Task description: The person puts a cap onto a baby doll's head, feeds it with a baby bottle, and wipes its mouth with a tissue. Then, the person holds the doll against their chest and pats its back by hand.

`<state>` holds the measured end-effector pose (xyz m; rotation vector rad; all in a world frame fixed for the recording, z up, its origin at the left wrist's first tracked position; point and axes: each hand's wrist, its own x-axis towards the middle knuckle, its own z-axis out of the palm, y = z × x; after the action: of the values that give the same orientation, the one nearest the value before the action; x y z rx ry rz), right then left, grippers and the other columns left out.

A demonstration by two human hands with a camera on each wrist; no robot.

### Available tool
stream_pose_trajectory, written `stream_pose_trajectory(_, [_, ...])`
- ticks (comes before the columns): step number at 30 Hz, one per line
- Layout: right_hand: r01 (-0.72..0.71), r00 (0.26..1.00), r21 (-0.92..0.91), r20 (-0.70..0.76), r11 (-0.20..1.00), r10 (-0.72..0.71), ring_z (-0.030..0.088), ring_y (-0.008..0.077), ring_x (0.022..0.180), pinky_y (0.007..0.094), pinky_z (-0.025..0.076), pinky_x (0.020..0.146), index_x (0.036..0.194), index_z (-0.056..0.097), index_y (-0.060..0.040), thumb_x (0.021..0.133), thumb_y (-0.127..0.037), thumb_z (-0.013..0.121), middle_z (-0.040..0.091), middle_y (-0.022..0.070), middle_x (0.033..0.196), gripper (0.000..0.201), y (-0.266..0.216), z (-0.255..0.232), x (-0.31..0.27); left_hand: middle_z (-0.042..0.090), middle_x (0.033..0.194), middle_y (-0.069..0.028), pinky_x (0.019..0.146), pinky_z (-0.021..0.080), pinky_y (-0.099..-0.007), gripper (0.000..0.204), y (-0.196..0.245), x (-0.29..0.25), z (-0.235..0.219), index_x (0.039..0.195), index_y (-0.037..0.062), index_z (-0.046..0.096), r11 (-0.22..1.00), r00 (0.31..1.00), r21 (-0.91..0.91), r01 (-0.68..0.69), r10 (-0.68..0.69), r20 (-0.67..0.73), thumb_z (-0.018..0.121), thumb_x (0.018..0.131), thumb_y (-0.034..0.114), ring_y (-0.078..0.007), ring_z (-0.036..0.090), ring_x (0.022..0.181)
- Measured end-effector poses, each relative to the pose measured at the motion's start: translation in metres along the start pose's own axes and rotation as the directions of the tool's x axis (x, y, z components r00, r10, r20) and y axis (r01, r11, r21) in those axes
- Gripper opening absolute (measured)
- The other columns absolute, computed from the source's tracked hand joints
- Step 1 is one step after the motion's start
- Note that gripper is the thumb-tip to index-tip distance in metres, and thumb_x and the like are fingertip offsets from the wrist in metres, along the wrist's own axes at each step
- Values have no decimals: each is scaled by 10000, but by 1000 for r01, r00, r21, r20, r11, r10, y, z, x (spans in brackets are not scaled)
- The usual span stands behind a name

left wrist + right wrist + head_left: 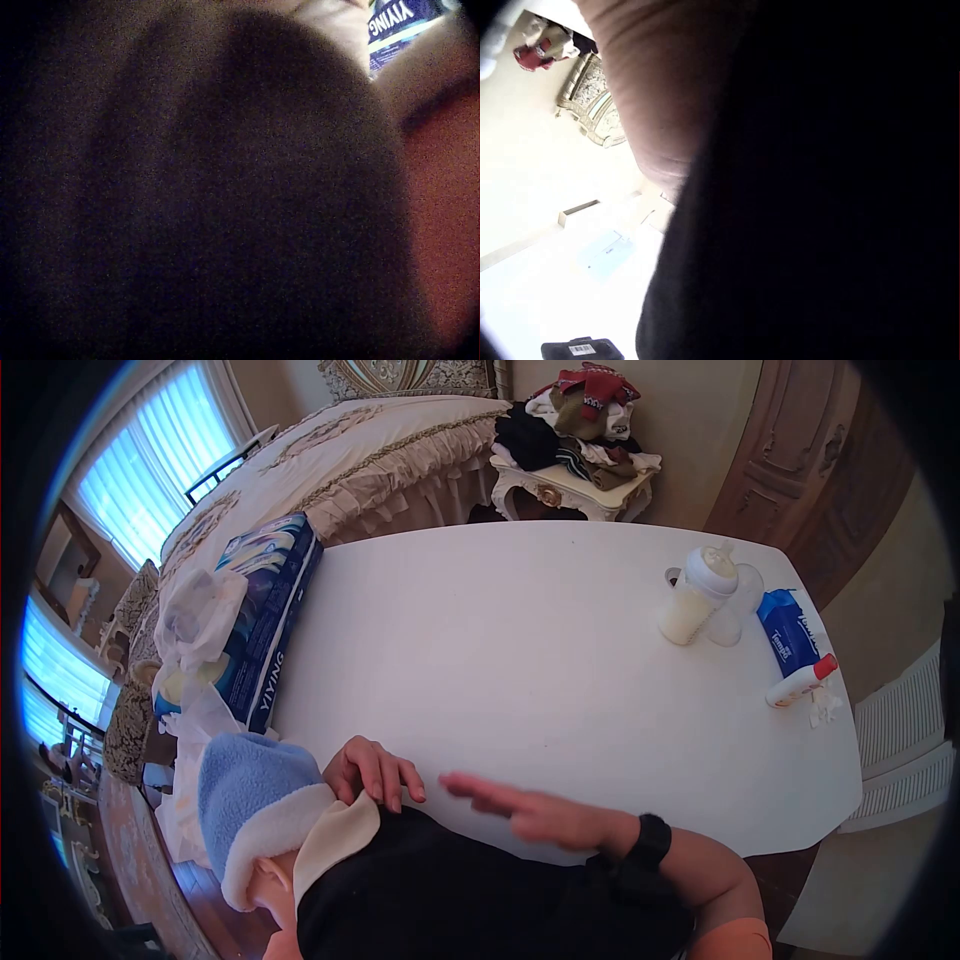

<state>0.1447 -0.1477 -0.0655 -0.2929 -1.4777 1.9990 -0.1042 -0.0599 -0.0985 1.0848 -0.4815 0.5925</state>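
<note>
A baby doll (430,880) in a black top with a cream collar (340,835) leans against the person's front. Its head, turned to the lower left, wears a blue fleece hat (245,785) with a white brim; the face is hidden. From behind the hat comes the left hand (375,772), its loosely bent fingers right at the collar and shoulder. Above the doll's back the right hand (545,815) is held flat with straight fingers, slightly blurred. Dark cloth fills most of both wrist views.
On the white table (450,640), a blue YIYING diaper pack (275,630) lies left under crumpled white tissue (200,615). At right are a milk-filled baby bottle (695,600), a blue tissue pack (790,630) and a white bottle with red cap (803,682). Clothes (580,425) are piled behind.
</note>
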Motion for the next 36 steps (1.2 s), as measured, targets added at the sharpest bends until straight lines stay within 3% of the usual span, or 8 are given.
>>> stream_pose_trajectory(3, [15,954,-537,261,843,149,143,242,1295,347,128,1038,1343,129,-8,888,-414,343,154,137,1401,646,1,13,-3,582,985,-192,914,355,-447,264,0,0,2,985,6,586,1000,1000,1,4,-4,-22,618,780,169,-386,449,1070])
stream_pose_trajectory(10, [-41,999,-2,22,999,41,175,220,1283,337,143,1034,1350,137,-37,884,-425,350,177,129,1394,643,6,-1,2,565,1020,-201,913,350,-456,262,-2,2,3,990,19,585,999,999,12,-36,36,-10,613,786,182,-391,433,1087])
stream_pose_trajectory(14, [17,942,-532,292,847,165,176,212,1284,334,147,1033,1346,150,-29,885,-421,351,187,127,1391,638,1,5,-2,561,1029,-204,919,342,-459,262,-3,2,4,985,19,586,999,999,22,-46,46,-23,608,791,195,-395,429,1091])
stream_pose_trajectory(20, [-62,998,102,-11,993,63,172,227,1288,354,136,1038,1339,152,-7,888,-408,352,169,134,1395,635,1,-1,2,563,1023,-204,926,333,-460,253,-4,-1,3,972,19,593,999,998,9,-53,54,-45,583,807,211,-401,428,1088])
stream_pose_trajectory(22, [-42,998,55,38,998,40,165,236,1290,358,134,1039,1340,139,-6,890,-406,349,152,139,1398,638,8,1,0,566,1015,-205,925,333,-460,254,-4,-1,4,971,18,594,998,996,15,-64,65,-54,563,820,220,-403,428,1087])
stream_pose_trajectory(24, [17,949,-533,276,846,155,166,235,1290,347,141,1038,1342,131,-8,892,-400,347,164,142,1395,635,6,8,-3,575,993,-207,924,334,-460,272,-4,-2,4,973,14,595,997,994,5,-75,75,-79,507,847,238,-405,429,1085])
stream_pose_trajectory(29, [-108,989,18,100,994,106,186,214,1281,320,155,1032,1352,128,-37,892,-387,352,190,137,1389,620,3,-4,1,590,950,-204,921,336,-459,283,-4,-1,8,964,12,601,997,992,-18,-69,67,-106,477,857,244,-408,439,1073])
stream_pose_trajectory(36, [-69,937,-314,306,947,170,168,233,1285,315,130,1038,1347,143,-29,886,-372,384,191,135,1389,623,3,4,-3,598,923,-200,924,334,-463,284,-3,-1,8,960,13,602,997,992,1,-74,74,-99,469,864,245,-408,446,1066])
